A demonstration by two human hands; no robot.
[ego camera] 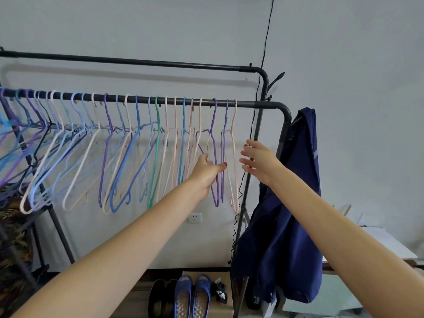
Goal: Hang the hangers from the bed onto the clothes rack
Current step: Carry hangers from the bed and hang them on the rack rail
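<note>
1. The clothes rack (pixel 270 104) has two dark rails crossing the frame from left to right; the lower rail bends down at a rounded corner right of centre. A short bare stretch of rail lies between the last hanger and that corner.
2. A navy garment (pixel 289 216) hangs off the rack's right end post, filling the middle right of the frame. White wall lies behind everything, with a wall socket (pixel 194 218) low at centre.
3. The hangers (pixel 128 143) crowd the lower rail from the far left to right of centre, hooks over the rail, bodies hanging downward and fanned out toward the lower left. The rightmost ones, a purple hanger (pixel 215 161) and a pink hanger (pixel 234 161), hang nearly edge-on and vertical.
4. The left hand (pixel 207 168) reaches in at centre, thumb and fingers closed around the purple hanger's wire.
5. The right hand (pixel 259 160), just right of the pink hanger, has its fingers spread and holds nothing.
6. Blue sandals (pixel 191 297) and dark shoes sit on the floor at bottom centre.
</note>
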